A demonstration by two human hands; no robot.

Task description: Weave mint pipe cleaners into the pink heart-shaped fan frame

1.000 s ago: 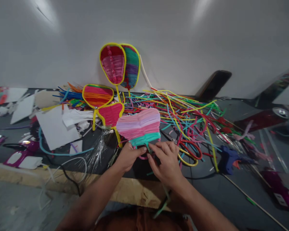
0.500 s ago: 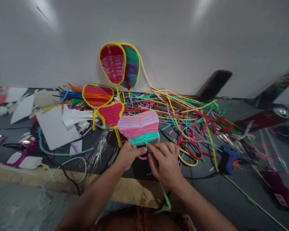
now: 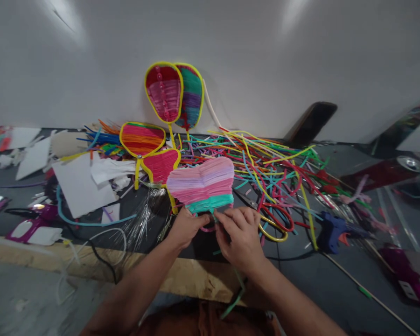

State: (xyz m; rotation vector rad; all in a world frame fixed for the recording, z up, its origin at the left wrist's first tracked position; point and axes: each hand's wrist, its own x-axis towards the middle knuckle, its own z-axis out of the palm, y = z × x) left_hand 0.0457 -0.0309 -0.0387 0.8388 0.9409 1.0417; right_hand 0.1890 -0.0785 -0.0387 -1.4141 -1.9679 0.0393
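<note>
A fan-shaped pipe-cleaner piece [image 3: 201, 179], striped in pink, lilac and turquoise, stands tilted up in the middle of the view. My left hand [image 3: 185, 229] grips its lower left edge between thumb and fingers. Beside it, my right hand [image 3: 240, 235] is closed in a pinch on a green pipe cleaner at the piece's lower edge. The loose tail of that green pipe cleaner [image 3: 235, 301] hangs below my right wrist. A pink rim of the piece shows partly between the hands; my fingers hide the pinched spot.
Finished yellow-edged fans [image 3: 164, 91] lean on the wall behind. Loose pipe cleaners [image 3: 252, 154] spread to the right, with scissors [image 3: 273, 228] among them. Farther right lie a blue glue gun [image 3: 332, 233] and a phone [image 3: 313, 123]. White card [image 3: 84, 184] and a cable [image 3: 91, 249] lie left.
The striped piece has tipped slightly and its top looks higher and wider. The green tail has swung a little to the left. Both hands remain nearly in place.
</note>
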